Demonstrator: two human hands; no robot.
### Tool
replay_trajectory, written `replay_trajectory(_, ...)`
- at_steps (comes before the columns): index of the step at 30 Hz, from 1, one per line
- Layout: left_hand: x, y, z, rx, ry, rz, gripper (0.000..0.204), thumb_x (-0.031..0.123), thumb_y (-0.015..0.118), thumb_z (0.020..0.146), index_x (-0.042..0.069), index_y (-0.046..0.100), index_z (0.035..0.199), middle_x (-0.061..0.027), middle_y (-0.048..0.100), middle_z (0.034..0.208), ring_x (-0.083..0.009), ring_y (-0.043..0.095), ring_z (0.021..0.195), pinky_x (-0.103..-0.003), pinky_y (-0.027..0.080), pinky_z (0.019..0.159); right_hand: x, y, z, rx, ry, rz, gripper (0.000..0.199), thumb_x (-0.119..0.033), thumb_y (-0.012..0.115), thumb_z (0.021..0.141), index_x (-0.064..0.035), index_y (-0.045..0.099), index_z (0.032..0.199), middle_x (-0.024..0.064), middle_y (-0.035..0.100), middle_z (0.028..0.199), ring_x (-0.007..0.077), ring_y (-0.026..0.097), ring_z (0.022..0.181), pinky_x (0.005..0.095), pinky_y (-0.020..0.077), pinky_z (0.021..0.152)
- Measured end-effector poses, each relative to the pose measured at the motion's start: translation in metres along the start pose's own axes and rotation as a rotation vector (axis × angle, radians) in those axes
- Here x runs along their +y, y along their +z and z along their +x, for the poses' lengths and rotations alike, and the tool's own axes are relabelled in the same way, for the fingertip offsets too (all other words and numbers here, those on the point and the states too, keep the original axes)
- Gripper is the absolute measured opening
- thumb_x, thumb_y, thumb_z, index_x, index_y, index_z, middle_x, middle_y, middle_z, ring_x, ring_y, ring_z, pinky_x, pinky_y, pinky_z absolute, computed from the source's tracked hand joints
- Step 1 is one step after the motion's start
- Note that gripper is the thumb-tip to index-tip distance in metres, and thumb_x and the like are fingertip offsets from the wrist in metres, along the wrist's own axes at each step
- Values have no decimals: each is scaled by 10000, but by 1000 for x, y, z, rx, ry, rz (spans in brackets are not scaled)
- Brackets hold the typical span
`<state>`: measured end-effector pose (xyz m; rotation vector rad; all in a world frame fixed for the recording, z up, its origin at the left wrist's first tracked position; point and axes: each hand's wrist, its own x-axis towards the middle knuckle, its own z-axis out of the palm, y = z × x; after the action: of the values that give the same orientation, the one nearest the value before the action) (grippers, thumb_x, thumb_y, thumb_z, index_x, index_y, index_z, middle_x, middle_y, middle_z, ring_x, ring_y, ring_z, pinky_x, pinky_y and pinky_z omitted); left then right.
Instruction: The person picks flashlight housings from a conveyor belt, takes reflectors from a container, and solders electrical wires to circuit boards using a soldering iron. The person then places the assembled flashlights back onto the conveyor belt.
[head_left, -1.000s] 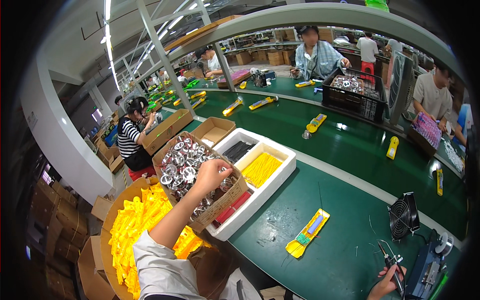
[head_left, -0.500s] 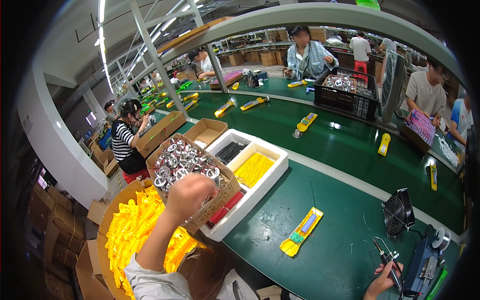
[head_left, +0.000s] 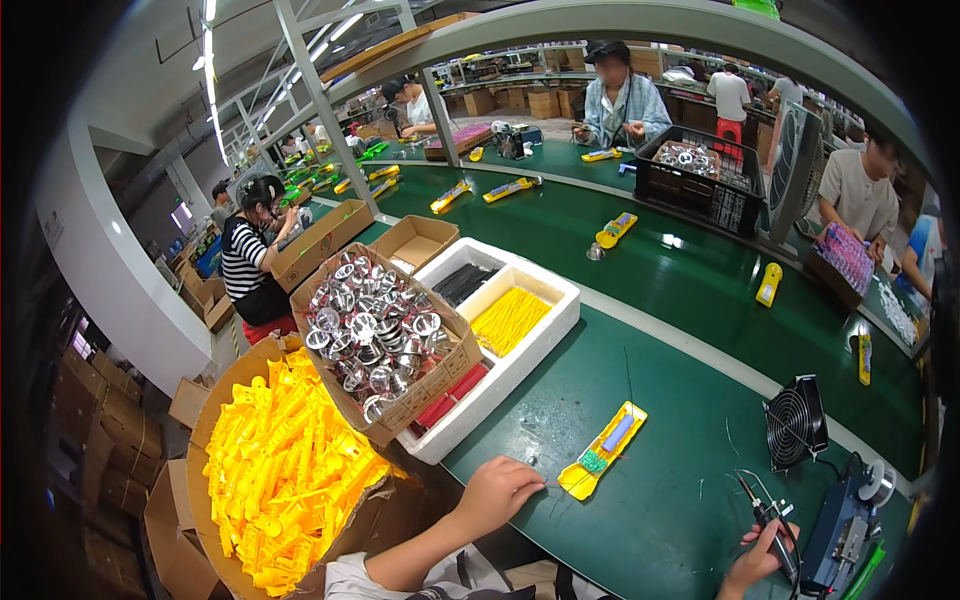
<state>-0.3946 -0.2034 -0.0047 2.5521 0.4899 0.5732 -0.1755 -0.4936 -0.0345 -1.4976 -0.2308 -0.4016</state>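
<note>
A yellow plastic shell (head_left: 582, 482) lies on the green bench with a blue-violet cylindrical cell (head_left: 619, 432) and a small green circuit board (head_left: 593, 461) in it. Dark thin wires stick out at both its ends. My left hand (head_left: 503, 492) is closed in a pinch at the shell's near end, its fingertips on what looks like a thin wire (head_left: 556, 485). At the lower right, my right hand (head_left: 762, 555) grips a soldering iron (head_left: 768, 518) by its handle, tip pointing up and away from the shell.
A carton of silvery reflector cups (head_left: 370, 325) and a white foam tray (head_left: 560, 325) with yellow, black and red wires stand left. Below is a box of yellow shells (head_left: 290, 470). Right are a black fan (head_left: 796, 424) and a soldering station (head_left: 838, 540). Several people work around a green conveyor (head_left: 690, 290).
My left hand has moved from above the carton of reflector cups down and right to the shell's near end. My right hand still holds the soldering iron in about the same place.
</note>
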Motion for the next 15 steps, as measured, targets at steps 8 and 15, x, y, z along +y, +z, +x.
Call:
replay_trajectory(8, 6, 33, -1, 137, -116, -40, 85, 145, 543, 762, 71, 537, 805, -20, 576, 808, -236, 487, 930, -491, 283, 852, 5, -4, 2, -14, -14, -6, 121, -129, 458, 849, -11, 435, 866, 55, 472, 634, 50, 426, 456, 149, 318, 391)
replay_trajectory(15, 14, 47, 8, 178, -203, -133, 80, 136, 545, 758, 64, 546, 793, -47, 552, 808, -227, 516, 771, -368, 347, 792, 5, 1, 2, -19, -40, -38, 114, -118, 464, 847, -9, 438, 865, 61, 481, 647, 53, 426, 460, 153, 323, 396)
